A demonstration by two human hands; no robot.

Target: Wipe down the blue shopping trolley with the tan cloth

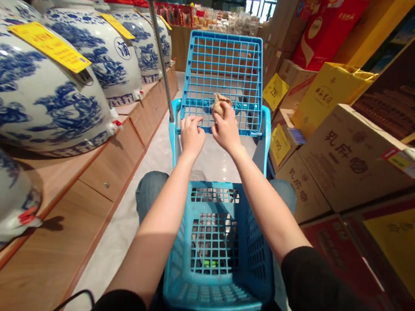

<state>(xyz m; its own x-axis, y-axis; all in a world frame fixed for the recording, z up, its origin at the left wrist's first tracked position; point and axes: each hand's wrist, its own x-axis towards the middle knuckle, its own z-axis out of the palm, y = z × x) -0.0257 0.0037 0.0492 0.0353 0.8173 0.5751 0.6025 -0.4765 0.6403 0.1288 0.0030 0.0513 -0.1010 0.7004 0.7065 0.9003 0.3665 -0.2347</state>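
Observation:
A blue plastic shopping cart stands before me, with a grid basket (224, 65) at its top and a larger basket (216, 298) nearer my body. My right hand (227, 129) is closed round a crumpled beige cloth (220, 104) and presses it against the grid near the upper basket's lower edge. Just left of it, my left hand (192, 137) has its fingers curled over that same lower edge, at the left corner. Part of the cloth is hidden under the right fingers.
Large blue-and-white jars (86, 56) with red cloth covers and yellow tags line a wooden ledge (111, 162) at left. Cardboard boxes (347, 149) and gift bags (326, 92) are stacked close at right. A metal pole (163, 56) rises by the cart's left side.

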